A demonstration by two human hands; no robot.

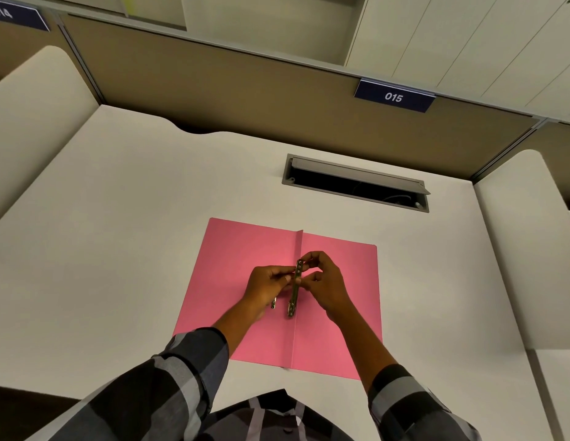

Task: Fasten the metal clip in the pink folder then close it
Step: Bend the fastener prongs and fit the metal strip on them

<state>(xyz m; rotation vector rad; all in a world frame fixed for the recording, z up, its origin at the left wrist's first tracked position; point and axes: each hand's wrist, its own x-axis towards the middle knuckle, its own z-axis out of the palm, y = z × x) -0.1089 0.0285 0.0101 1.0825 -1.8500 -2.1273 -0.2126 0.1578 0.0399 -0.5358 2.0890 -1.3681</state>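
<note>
The pink folder [239, 265] lies open and flat on the white desk, its spine fold running away from me. Along that fold sits the metal clip [295, 292], a long brass-coloured bar with holes. My left hand [267, 285] pinches the bar from the left near its upper part. My right hand [322, 281] pinches the same bar from the right, thumb and fingers curled over its top end. A short metal prong [273, 303] shows below my left palm. The bar's middle is partly hidden by my fingers.
The white desk [118, 233] spreads wide on both sides of the folder. A grey cable hatch [357, 183] with its lid raised sits just behind the folder. A brown partition with a "015" label [394, 97] bounds the back.
</note>
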